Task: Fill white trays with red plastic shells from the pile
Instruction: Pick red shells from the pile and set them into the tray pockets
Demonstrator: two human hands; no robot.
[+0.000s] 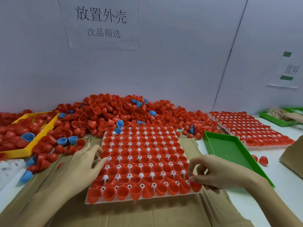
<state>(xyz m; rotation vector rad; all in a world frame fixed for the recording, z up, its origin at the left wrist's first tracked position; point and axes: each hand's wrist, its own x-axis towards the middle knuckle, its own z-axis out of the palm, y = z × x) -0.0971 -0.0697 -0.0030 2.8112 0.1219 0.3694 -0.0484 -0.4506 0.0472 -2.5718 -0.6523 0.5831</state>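
So the white tray point(107, 177) sits on flattened cardboard point(147, 213) right in front of the person, long axis running away toward the wall, nearly every pocket holding a red shell with its open mouth up. The left hand point(85, 163) lies flat with fingers spread on the tray's left edge. The right hand point(218, 174) pinches a red shell point(196, 185) at the near right corner. The pile point(114, 112) of loose shells is heaped behind the tray, with a few blue ones mixed in. A second full tray point(250, 128) lies to the right, past a green tray point(229, 149).
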